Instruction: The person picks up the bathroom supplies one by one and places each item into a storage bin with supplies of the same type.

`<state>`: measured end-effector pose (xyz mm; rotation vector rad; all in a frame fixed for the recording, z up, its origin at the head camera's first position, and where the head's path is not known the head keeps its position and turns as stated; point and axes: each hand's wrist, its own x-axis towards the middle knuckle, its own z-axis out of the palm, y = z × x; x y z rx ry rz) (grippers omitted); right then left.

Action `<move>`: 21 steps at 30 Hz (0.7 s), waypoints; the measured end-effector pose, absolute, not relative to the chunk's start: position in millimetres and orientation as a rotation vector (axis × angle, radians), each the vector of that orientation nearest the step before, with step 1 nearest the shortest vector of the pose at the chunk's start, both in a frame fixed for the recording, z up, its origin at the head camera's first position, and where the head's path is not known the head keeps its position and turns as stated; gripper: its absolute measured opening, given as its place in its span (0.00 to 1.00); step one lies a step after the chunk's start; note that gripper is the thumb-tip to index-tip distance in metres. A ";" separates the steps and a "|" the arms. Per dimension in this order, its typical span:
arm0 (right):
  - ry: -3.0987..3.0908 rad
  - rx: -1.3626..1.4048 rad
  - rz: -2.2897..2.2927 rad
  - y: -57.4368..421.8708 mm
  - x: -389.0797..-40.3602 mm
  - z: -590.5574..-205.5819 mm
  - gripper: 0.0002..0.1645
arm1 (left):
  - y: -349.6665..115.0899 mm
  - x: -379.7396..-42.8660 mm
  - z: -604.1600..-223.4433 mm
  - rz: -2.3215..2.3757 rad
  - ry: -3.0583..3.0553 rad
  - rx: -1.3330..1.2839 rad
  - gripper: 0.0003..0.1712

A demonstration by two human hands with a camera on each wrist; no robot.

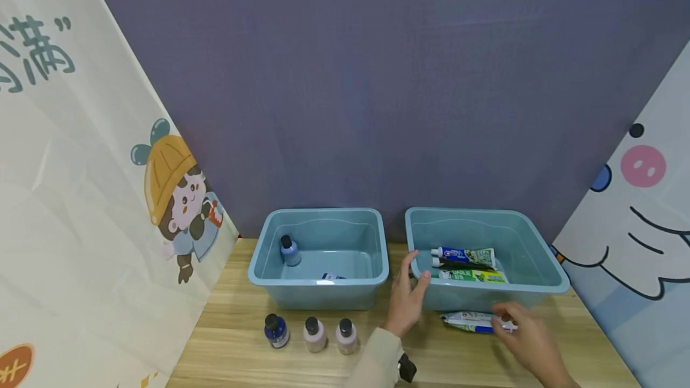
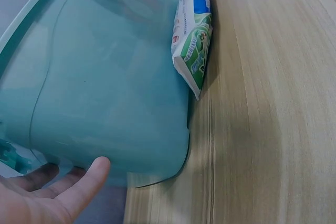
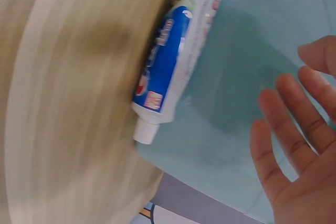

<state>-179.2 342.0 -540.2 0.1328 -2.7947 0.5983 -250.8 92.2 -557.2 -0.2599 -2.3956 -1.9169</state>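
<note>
In the head view my left hand (image 1: 406,303) touches the front left corner of the right blue bin (image 1: 487,290), fingers fairly straight. The left wrist view shows a fingertip of that hand (image 2: 58,195) against the bin's outer wall (image 2: 110,77). My right hand (image 1: 530,340) hovers near a toothpaste tube (image 1: 469,321) lying on the table along the bin's front base. From the right wrist view, this hand (image 3: 299,145) has loosely spread fingers with nothing in them, apart from the white-capped tube (image 3: 168,61). Inside the bin lie a blue-and-green toothpaste tube (image 1: 463,256), a black tube (image 1: 463,264) and a green-yellow Darlie tube (image 1: 471,275).
A second blue bin (image 1: 318,283) on the left holds a small blue bottle (image 1: 291,252) and a partly hidden blue item (image 1: 333,276). Before it stand a dark blue bottle (image 1: 277,333) and two pale pink bottles (image 1: 315,336). A grey-purple panel (image 1: 345,106) rises behind.
</note>
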 end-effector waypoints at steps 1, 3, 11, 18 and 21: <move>-2.819 0.130 0.601 342.5 -179.6 -541.6 0.13 | 92.2 -250.8 -556.9 -1.920 -2.395 -0.257 0.28; -2.847 0.132 0.605 343.1 -180.9 -545.3 0.15 | 91.9 -250.7 -556.1 -1.921 -2.396 -0.256 0.28; -2.926 0.122 0.601 344.1 -185.8 -560.0 0.17 | 90.4 -250.7 -554.8 -1.918 -2.402 -0.278 0.28; -2.997 0.113 0.577 343.2 -189.3 -573.6 0.20 | 91.5 -250.7 -555.7 -1.909 -2.406 -0.270 0.28; -3.055 0.074 0.570 341.9 -191.6 -575.7 0.21 | 92.3 -250.8 -556.9 -1.903 -2.406 -0.267 0.28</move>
